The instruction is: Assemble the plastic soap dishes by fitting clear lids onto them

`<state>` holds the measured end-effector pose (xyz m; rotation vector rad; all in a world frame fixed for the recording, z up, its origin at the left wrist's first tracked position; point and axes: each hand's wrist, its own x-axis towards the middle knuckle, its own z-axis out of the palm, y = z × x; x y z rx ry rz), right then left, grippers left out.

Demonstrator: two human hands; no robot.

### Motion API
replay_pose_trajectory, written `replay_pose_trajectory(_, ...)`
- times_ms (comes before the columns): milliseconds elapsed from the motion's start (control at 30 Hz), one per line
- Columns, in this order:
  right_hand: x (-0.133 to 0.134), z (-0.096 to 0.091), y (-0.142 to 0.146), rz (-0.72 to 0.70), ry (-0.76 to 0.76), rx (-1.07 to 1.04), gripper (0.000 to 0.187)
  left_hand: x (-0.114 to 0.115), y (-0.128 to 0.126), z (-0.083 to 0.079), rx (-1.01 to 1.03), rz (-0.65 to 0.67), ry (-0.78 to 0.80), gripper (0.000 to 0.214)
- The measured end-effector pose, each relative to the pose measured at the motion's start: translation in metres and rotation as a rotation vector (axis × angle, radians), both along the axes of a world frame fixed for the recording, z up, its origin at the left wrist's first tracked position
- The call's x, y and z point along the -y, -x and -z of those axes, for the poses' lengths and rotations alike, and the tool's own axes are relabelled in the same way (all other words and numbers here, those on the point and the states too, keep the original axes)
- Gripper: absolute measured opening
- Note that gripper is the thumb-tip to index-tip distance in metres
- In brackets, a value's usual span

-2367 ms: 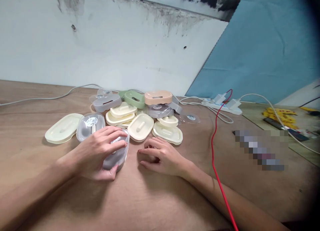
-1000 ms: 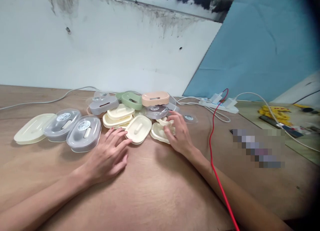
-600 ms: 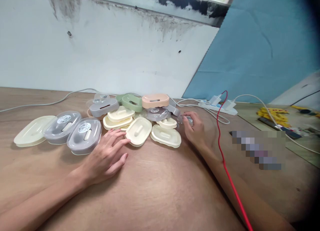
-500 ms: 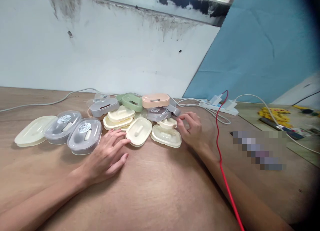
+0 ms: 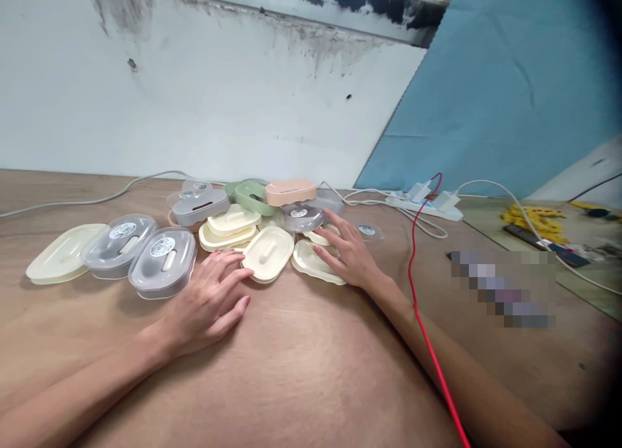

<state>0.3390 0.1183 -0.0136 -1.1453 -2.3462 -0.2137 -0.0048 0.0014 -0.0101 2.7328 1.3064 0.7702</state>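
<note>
In the head view, two grey rounded plastic boxes with clear covers (image 5: 162, 260) look finished; the mixed plastic heap (image 5: 230, 220) seems left. Our left hand (image 5: 214, 299), loosely spread, lies beside a cream rounded plastic lid (image 5: 268, 256); our right hand (image 5: 354, 257), fingers wide, covers cream plastic pieces (image 5: 304, 259).

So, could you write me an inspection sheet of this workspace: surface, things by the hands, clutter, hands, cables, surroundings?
Surface: brown wood-look table.
Things by the hands: cream pieces, grey boxes with clear covers, a green piece and a peach piece; partly piled.
Clutter: yellow items; a pixelated patch, contents hidden.
Hands: left hand open by the cream pieces; right hand spread over others, contact unclear.
Cables: red cable at right; white power strip.
Surroundings: stained white wall, blue sheet.
</note>
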Motion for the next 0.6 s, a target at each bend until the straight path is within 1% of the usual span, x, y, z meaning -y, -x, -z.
replay_pose_trajectory(133,-0.0032,-0.0059,0.0022,-0.043,0.037,0.067,0.046,0.0001,-0.0006,0.0031,0.008,-0.005,0.017,0.037)
replay_pose_trajectory(300,-0.0073,-0.0031,0.0039,-0.029,0.127,0.036,0.057,0.0000,-0.0015,0.0038,0.012,0.003,0.020,0.037)
replay_pose_trajectory(367,-0.0078,-0.0015,0.0040,-0.029,0.099,0.030,0.055,-0.0002,-0.0014,0.0037,-0.004,0.016,0.026,0.040)
replay_pose_trajectory(467,-0.0065,-0.0013,0.0044,-0.045,0.010,0.019,0.052,-0.0008,-0.0003,0.0046,-0.034,0.021,0.052,0.046)
replay_pose_trajectory(600,-0.0006,-0.0047,0.0063,-0.047,-0.089,-0.073,0.052,-0.0014,0.0017,0.0071,-0.038,0.010,0.074,0.049)
